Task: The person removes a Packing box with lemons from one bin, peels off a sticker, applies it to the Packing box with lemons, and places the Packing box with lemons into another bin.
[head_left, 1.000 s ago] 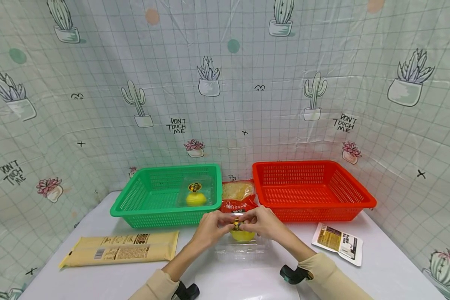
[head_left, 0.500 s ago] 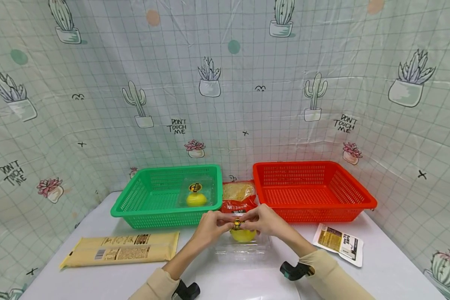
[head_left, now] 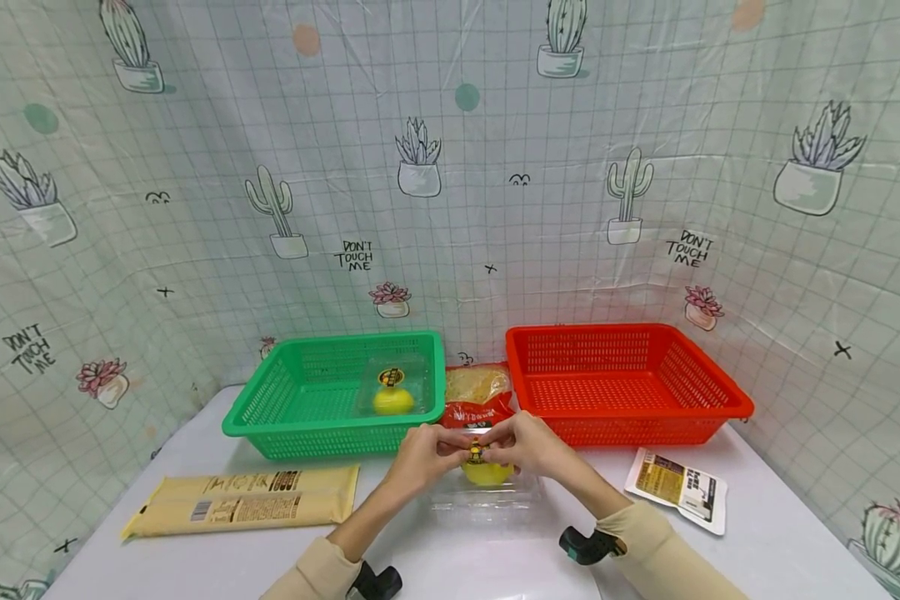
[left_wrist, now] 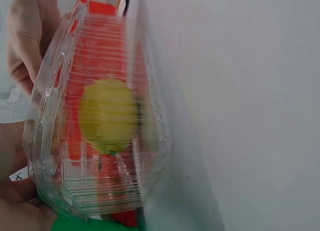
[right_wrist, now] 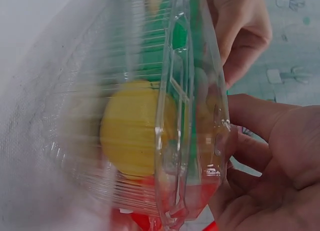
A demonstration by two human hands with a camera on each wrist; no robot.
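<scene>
A clear plastic clamshell box (head_left: 483,500) stands on the white table, with a lemon (head_left: 487,474) inside. Over its lid is a small black-and-yellow sticker (head_left: 476,452). My left hand (head_left: 426,454) pinches the sticker's left side between thumb and forefinger, and my right hand (head_left: 528,442) pinches its right side. The left wrist view shows the box's ribbed wall (left_wrist: 100,191) and the lemon (left_wrist: 107,116) through it. Fingers in the right wrist view meet at the lid's top (right_wrist: 215,141), but the sticker cannot be made out there.
Behind are a green basket (head_left: 330,433), holding another lemon box (head_left: 412,379) with a sticker, and a red basket (head_left: 630,412). A red-and-clear food packet (head_left: 478,385) lies between them. A long tan packet (head_left: 243,500) lies left, a white-and-brown pouch (head_left: 678,487) right.
Both hands stay over the lid with the sticker between their fingertips. Only slight finger shifts show; the box and baskets keep their places.
</scene>
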